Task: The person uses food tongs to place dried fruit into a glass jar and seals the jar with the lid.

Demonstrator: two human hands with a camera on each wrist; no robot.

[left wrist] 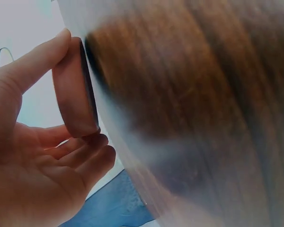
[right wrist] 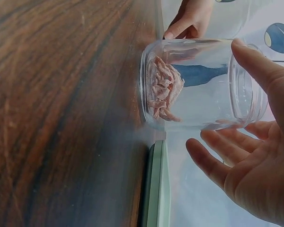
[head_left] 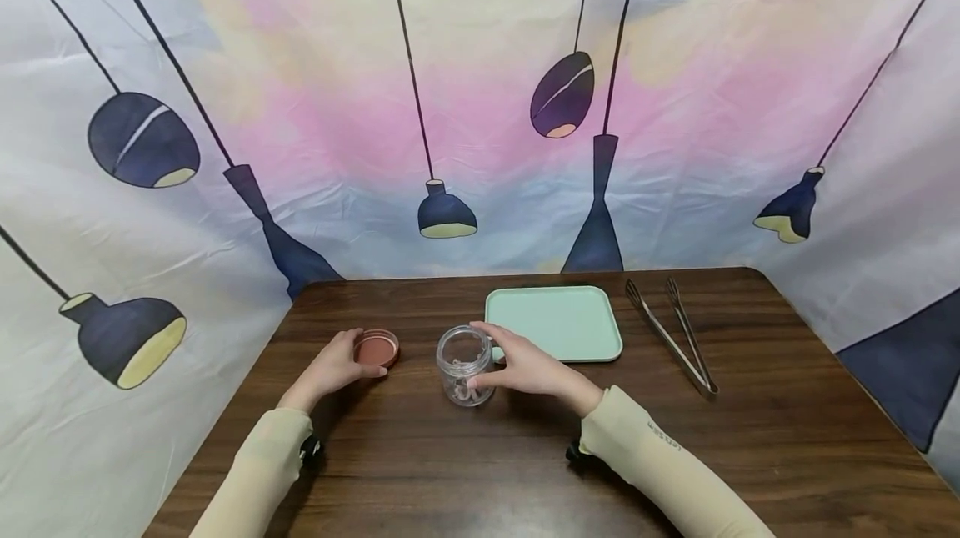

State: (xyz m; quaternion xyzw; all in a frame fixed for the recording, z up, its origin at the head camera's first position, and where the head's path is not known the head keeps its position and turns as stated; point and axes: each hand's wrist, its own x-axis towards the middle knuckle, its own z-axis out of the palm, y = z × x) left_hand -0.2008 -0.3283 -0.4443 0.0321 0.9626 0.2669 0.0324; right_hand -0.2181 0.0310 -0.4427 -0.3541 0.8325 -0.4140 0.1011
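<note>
My left hand (head_left: 333, 367) grips a round reddish-brown jar lid (head_left: 377, 349) by its rim, thumb on one side and fingers on the other. The lid's hollow side faces up; in the left wrist view the lid (left wrist: 75, 90) is at or just above the tabletop. An uncapped clear jar (head_left: 453, 371) stands upright to the right of it. My right hand (head_left: 536, 367) holds this jar from the right, with the thumb and fingers on opposite sides near its neck. Pale pinkish-brown dried strips (right wrist: 164, 90) lie at the jar's bottom.
Behind the right hand lies a mint-green tray (head_left: 555, 323), and metal tongs (head_left: 678, 338) rest to its right with their arms spread. The dark wooden table (head_left: 420, 471) ends at a patterned cloth backdrop (head_left: 337, 129).
</note>
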